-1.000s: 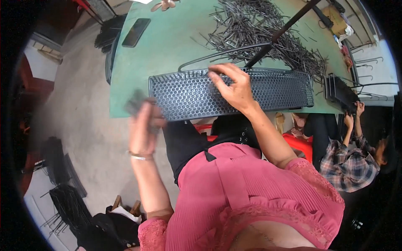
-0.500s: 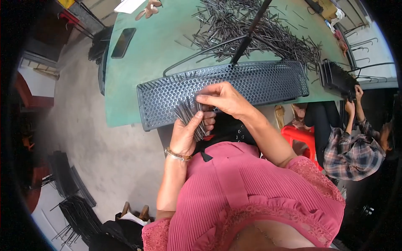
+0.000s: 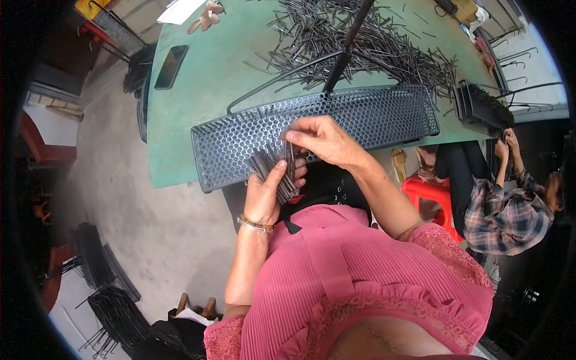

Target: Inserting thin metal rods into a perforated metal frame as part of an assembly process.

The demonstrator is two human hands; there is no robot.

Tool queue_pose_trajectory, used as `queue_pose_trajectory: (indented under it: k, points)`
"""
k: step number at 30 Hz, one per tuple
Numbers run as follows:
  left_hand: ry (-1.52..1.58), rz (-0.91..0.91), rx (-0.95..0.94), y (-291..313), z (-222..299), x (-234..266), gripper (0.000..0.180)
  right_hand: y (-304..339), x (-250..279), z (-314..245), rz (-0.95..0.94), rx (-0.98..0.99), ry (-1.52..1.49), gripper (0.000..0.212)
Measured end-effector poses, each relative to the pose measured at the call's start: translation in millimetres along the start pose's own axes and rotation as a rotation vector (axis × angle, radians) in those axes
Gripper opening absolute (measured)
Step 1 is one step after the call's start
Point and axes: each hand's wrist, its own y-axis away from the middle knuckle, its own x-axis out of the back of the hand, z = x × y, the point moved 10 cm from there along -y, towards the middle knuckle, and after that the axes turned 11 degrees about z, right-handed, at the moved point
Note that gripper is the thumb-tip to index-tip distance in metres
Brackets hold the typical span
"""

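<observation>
My left hand (image 3: 262, 198) is wrapped round a bundle of thin dark strips (image 3: 267, 165), which fan out past the thumb. Close by, my right hand (image 3: 331, 146) pinches the end of one or more dark strips at the bundle's right side; fingers hide how many. Both hands are over the near edge of a black perforated metal tray (image 3: 372, 117). A row of dark strips pokes up through holes along the tray's far-left edge. A dark bar frame (image 3: 337, 72) rises behind the tray.
The tray rests on a green table (image 3: 210, 72). Behind it spreads a heap of loose dark strips (image 3: 360, 45). A phone (image 3: 171, 67) lies at the left. To the right, another person (image 3: 510, 210) handles a similar dark piece (image 3: 486, 111) beside a red stool (image 3: 429, 195).
The view has shifted slightly, so the table and tray appear a little further left. My right fingers still pinch at the bundle, now with a strip's end showing between them.
</observation>
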Motion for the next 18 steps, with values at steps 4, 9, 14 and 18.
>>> queue_pose_trajectory:
  k: [4, 9, 14, 18]
  points:
    - [-0.005, 0.014, 0.019, -0.2, 1.7, -0.9, 0.028, -5.0, 13.7, -21.0, 0.114, 0.101, -0.010, 0.024]
    - [-0.077, 0.062, -0.034, -1.5, 7.3, 4.7, 0.024, -9.4, 11.5, -25.5, 0.050, 0.070, -0.031, 0.024]
    - [0.027, 0.014, -0.008, -8.0, -3.3, 12.3, 0.025, -14.7, 38.2, -51.0, 0.321, 0.291, -0.180, 0.019]
    - [0.031, 0.015, 0.028, -5.9, -12.6, 10.6, 0.024, -14.7, 41.6, -77.9, 0.489, 0.600, 0.268, 0.014]
